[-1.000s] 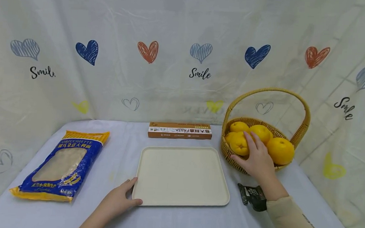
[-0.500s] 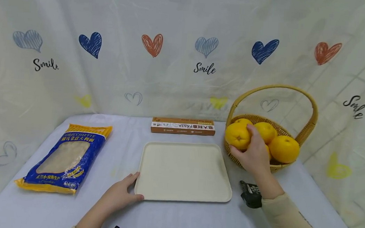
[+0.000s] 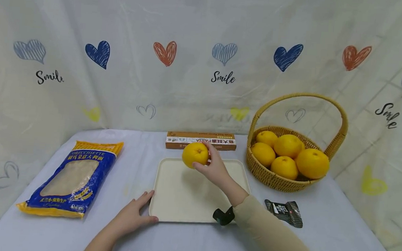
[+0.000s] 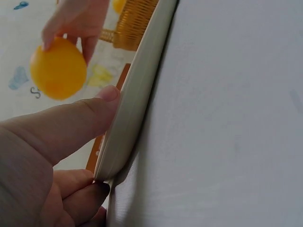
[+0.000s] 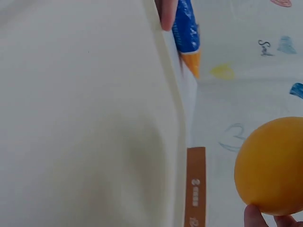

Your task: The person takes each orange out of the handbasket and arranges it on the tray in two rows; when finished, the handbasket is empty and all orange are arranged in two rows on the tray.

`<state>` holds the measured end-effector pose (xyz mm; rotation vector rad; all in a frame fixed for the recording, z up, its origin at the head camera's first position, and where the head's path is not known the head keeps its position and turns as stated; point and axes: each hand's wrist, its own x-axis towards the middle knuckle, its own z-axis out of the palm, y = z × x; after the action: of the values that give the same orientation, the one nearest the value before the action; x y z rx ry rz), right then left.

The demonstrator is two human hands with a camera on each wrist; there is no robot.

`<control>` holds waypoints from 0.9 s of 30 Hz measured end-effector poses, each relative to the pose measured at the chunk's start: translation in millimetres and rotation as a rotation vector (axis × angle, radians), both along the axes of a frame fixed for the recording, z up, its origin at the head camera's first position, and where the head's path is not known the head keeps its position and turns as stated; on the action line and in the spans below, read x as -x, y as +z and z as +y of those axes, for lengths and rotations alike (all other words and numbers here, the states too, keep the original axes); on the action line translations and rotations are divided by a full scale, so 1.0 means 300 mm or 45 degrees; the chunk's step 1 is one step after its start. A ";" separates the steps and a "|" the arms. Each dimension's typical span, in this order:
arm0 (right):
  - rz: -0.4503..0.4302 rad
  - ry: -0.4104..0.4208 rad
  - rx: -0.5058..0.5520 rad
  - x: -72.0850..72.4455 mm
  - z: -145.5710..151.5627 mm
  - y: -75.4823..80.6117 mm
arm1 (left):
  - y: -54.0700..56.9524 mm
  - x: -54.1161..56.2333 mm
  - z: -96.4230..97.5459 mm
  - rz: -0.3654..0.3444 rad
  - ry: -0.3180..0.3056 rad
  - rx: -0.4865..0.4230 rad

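Note:
In the head view my right hand [image 3: 215, 168] pinches an orange [image 3: 193, 155] between thumb and fingers, above the far half of a cream rectangular tray [image 3: 182, 201]. The right wrist view shows the orange [image 5: 272, 165] with fingertips [image 5: 254, 215] on its underside and a shadow on the tray below. My left hand [image 3: 130, 215] holds the tray's near left corner, thumb at the front edge and fingers along the left side. In the left wrist view the thumb [image 4: 80, 118] lies against the tray rim [image 4: 132, 113]. The tray bears nothing.
A handled wicker basket [image 3: 270, 179] with several oranges stands at the right. A small black wrapped packet [image 3: 285, 212] lies in front of it. A brown pasta box [image 3: 225, 147] lies behind the tray. At the left is a blue and yellow pasta bag [image 3: 70, 179].
My right hand has lifted an orange out of the basket and carried it left over the tray. The left hand has stayed at the tray's corner.

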<state>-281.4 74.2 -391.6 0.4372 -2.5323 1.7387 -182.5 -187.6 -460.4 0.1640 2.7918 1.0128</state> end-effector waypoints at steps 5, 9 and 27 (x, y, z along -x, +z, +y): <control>-0.155 0.069 -0.008 0.007 -0.093 -0.009 | -0.005 0.002 -0.001 0.000 -0.004 -0.005; -0.169 0.117 -0.052 0.053 -0.150 -0.067 | 0.001 -0.002 0.000 -0.024 0.005 -0.007; -0.228 0.047 -0.051 0.112 -0.277 -0.151 | 0.008 0.000 0.007 -0.074 0.051 0.012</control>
<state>-315.2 -8.8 -436.9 0.3463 -2.7012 1.8200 -182.5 -185.4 -458.0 0.0768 2.7573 0.9961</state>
